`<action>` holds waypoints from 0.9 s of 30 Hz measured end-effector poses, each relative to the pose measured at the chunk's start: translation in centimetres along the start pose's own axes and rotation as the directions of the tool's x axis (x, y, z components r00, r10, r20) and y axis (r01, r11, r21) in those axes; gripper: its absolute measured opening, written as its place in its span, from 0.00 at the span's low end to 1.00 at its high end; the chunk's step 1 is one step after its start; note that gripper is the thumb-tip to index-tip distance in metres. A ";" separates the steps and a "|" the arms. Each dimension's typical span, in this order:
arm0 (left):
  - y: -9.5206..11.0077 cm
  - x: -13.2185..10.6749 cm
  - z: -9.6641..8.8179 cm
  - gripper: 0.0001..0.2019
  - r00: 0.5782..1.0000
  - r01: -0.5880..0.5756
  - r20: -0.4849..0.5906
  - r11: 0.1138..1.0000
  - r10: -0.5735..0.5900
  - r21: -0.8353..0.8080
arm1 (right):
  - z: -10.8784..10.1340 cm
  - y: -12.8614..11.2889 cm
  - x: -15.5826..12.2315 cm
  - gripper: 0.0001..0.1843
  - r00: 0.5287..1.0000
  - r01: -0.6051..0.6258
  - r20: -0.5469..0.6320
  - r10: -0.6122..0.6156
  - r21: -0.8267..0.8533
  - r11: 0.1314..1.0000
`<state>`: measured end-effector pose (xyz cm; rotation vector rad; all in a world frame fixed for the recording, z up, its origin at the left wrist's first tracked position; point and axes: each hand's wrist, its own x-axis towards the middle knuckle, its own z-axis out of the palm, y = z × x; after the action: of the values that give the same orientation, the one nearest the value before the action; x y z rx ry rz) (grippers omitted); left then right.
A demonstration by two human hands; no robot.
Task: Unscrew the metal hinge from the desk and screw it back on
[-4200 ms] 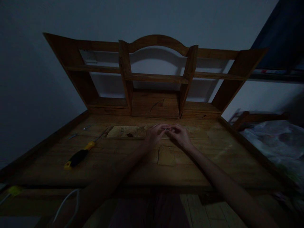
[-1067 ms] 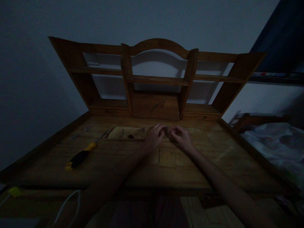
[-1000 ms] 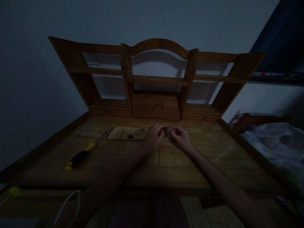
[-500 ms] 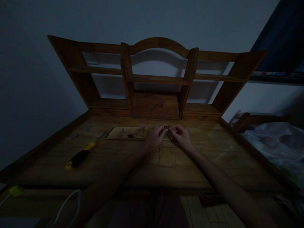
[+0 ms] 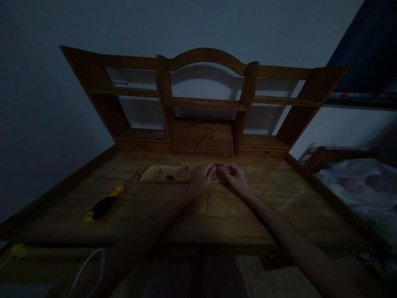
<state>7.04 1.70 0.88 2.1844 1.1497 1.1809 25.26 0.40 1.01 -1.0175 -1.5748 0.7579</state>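
Observation:
A small dark metal hinge (image 5: 218, 166) with screw holes is pinched between my two hands, over the long thin board (image 5: 155, 172). My left hand (image 5: 201, 180) grips its left side with closed fingertips. From the right, my right hand (image 5: 237, 178) closes thumb and fingers on the other side. Just below the hands, a small square piece of wood (image 5: 218, 205) lies on the desk. The long board has dark stains and a rough, damaged patch on its left part; its middle is covered by my hands.
A yellow-and-black screwdriver (image 5: 104, 205) lies at the left, its tip against the long board. Two screws, one nearer (image 5: 96, 179) and one farther (image 5: 113, 168), rest beyond it. A wooden shelf unit (image 5: 206, 103) stands along the desk's back. Plastic bags (image 5: 359, 186) are at the right.
The hinge has turned in my fingers and now shows its flat face with holes more plainly. Both hands stay in almost the same place.

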 end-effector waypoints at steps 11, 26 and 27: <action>0.7 -0.3 -0.2 0.15 0.995 0.047 0.096 0.990 -0.034 -0.136 | -0.4 -0.7 -0.2 0.19 1.000 0.021 0.005 -0.020 -0.057 0.998; 0.2 -0.2 0.5 0.14 0.992 0.093 0.123 0.879 -0.040 -0.468 | -0.2 -0.7 -0.2 0.19 0.999 -0.025 0.036 0.024 0.041 0.999; 0.1 -0.2 0.6 0.14 0.991 0.097 0.124 0.868 -0.041 -0.487 | -0.2 -0.6 -0.2 0.18 0.999 -0.028 0.043 0.026 0.047 0.999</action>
<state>7.53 1.54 0.53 1.7756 0.7647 1.1540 25.36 -0.04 1.55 -0.9954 -1.5750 0.8368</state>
